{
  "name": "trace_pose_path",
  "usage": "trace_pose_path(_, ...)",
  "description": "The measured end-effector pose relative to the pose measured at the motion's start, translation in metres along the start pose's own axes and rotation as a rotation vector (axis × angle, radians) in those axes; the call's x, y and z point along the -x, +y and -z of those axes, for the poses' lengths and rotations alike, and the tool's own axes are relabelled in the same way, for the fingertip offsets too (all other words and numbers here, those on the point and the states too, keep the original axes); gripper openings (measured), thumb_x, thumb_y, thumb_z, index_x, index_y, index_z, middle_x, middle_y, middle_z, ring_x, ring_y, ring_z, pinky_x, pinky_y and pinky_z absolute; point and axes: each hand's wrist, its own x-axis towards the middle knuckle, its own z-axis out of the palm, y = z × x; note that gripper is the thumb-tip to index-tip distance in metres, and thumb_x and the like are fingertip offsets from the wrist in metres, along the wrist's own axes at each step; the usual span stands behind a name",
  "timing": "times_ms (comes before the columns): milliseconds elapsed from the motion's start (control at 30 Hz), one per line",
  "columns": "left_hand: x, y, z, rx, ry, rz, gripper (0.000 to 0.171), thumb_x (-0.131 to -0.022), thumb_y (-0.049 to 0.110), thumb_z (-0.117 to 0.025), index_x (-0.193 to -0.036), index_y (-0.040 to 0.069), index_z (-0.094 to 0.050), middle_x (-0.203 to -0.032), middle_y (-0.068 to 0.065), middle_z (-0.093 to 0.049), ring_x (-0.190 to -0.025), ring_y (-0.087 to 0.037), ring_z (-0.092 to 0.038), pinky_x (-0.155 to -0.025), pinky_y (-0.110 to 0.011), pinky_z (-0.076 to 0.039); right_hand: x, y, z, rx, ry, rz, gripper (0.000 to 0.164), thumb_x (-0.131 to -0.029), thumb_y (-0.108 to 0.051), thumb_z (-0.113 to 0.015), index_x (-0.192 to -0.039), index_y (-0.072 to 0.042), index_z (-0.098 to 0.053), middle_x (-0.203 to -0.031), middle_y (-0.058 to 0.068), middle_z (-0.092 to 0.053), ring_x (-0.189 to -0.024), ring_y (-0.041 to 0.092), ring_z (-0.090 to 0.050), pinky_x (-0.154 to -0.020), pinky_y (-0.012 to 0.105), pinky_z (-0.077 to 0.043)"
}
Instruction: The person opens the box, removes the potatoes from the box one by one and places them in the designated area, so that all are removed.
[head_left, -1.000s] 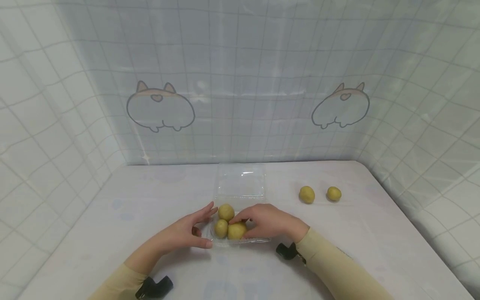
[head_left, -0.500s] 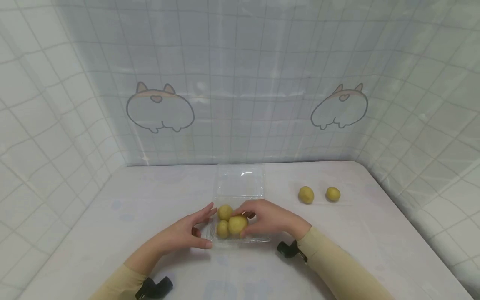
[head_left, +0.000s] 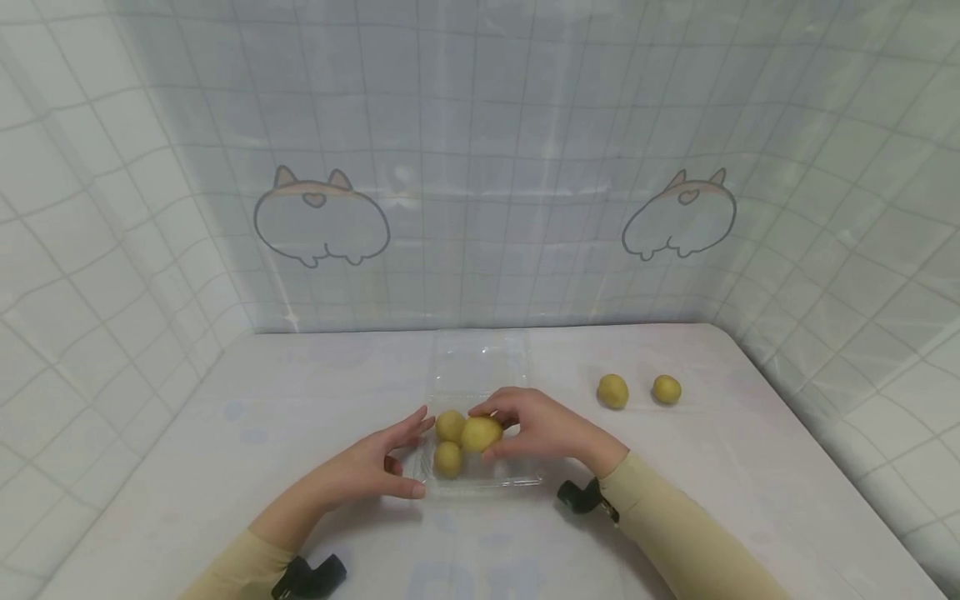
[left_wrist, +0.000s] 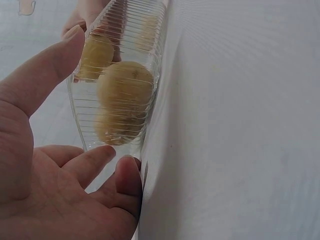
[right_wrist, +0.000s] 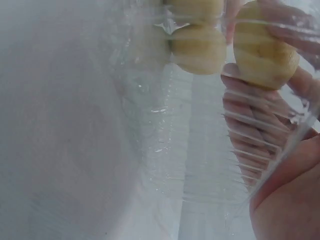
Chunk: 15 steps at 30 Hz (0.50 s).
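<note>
My right hand [head_left: 536,425] pinches a bright yellow lemon [head_left: 481,434] between thumb and fingers, over the clear plastic clamshell box [head_left: 510,481]. Two duller, yellowish-brown potatoes sit in the left part of the box, a far potato [head_left: 450,426] and a near potato [head_left: 448,459]. With thumb and fingers spread, my left hand [head_left: 375,462] stands at the box's left side. In the left wrist view its fingertips [left_wrist: 106,152] lie at the ribbed wall, and the potato [left_wrist: 125,85] shows through the plastic. The right wrist view shows the lemon [right_wrist: 262,55] raised behind the clear wall.
The box's clear lid [head_left: 480,360] lies folded back, away from me. Two more potato-like items lie on the white table [head_left: 300,383] to the right, a larger one [head_left: 613,391] and a smaller one [head_left: 666,389]. A tile-patterned curtain [head_left: 480,208] encloses the back and sides.
My right hand has gripped the lemon in the box, raised it and moved it away from me. The near potato has shifted slightly right. My left hand has stayed in place.
</note>
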Motion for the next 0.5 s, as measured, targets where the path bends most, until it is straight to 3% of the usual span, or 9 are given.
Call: trace_pose_path(500,0.000,-0.003,-0.002,-0.013,0.004,0.004,0.107,-0.078,0.029,-0.086,-0.160,0.020,-0.017,-0.157,0.003,-0.035,-0.094,-0.025,-0.052,-0.078,-0.030,-0.046,0.009,0.002,0.017,0.019,0.154,-0.035,0.052,-0.081,-0.027,-0.084,-0.127,-0.016,-0.065,-0.116,-0.013,-0.062,-0.100,0.005,-0.063,-0.087,0.028,-0.051)
